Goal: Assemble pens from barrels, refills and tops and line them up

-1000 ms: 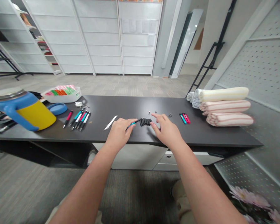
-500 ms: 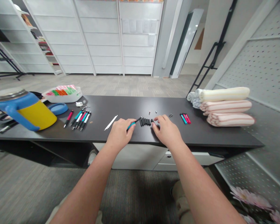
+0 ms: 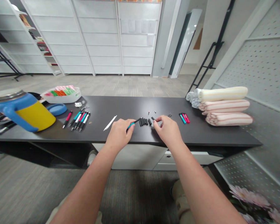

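Observation:
My left hand [image 3: 118, 133] is closed around a teal-and-black pen part [image 3: 131, 125], its black end pointing right. My right hand [image 3: 170, 130] pinches a short black tube [image 3: 153, 118] between thumb and fingertips, just above the table. Between the hands lies a row of several similar black tubes [image 3: 143, 121], with one tube [image 3: 149, 122] slightly apart on the right. Thin white refills [image 3: 110, 123] rest left of my left hand. Beyond the tubes are two tiny metal pieces [image 3: 148, 112], and small springs [image 3: 170, 115] lie past my right hand.
Teal and pink barrels [image 3: 184, 118] lie at the right, before rolled towels [image 3: 228, 107]. On the left are several pens [image 3: 80, 120], a blue lid [image 3: 57, 109], a yellow-and-blue jug [image 3: 35, 113] and a white basket [image 3: 72, 97]. The dark table [image 3: 128, 104] ends near my wrists.
My right hand has shifted slightly, lifting a black tube in its fingertips. One tube now sits apart from the row. My left hand keeps the pen part almost still; the view has shifted a little.

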Demonstrator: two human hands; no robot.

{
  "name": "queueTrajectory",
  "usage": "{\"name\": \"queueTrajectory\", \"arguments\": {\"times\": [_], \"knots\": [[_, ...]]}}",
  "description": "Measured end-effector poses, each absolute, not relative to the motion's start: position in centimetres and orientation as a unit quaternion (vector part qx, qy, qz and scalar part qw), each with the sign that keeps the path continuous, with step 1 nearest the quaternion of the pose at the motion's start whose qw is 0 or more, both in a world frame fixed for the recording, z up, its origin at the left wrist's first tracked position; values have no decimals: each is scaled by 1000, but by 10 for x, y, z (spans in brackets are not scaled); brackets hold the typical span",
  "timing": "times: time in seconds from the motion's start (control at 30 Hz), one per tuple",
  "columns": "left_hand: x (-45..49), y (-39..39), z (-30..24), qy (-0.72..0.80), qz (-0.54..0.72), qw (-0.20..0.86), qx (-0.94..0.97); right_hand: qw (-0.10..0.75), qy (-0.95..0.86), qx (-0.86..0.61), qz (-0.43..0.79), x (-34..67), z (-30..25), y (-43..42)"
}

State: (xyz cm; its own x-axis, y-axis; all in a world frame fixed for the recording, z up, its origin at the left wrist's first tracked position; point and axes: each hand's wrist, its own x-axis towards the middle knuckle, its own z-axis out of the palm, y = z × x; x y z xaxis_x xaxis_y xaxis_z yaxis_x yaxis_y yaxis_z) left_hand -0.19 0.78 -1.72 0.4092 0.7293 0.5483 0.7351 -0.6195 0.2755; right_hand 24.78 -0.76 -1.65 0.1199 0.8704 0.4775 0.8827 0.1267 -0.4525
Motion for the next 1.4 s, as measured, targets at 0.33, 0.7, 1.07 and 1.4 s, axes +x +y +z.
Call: {"name": "queueTrajectory", "arguments": {"times": [0.33, 0.7, 1.07, 1.4], "knots": [[-2, 8, -18, -429, -320, -2, -845, 450, -720, -521, 92, 234, -17, -8], [-1, 8, -18, -424, -315, 8, -849, 437, -735, -508, 103, 233, -18, -8], [-3, 9, -17, -414, -304, -5, -858, 419, -763, -474, 132, 234, -14, -11], [-3, 8, -17, -389, -293, -35, -873, 397, -750, -488, 204, 234, -13, -12]]}}
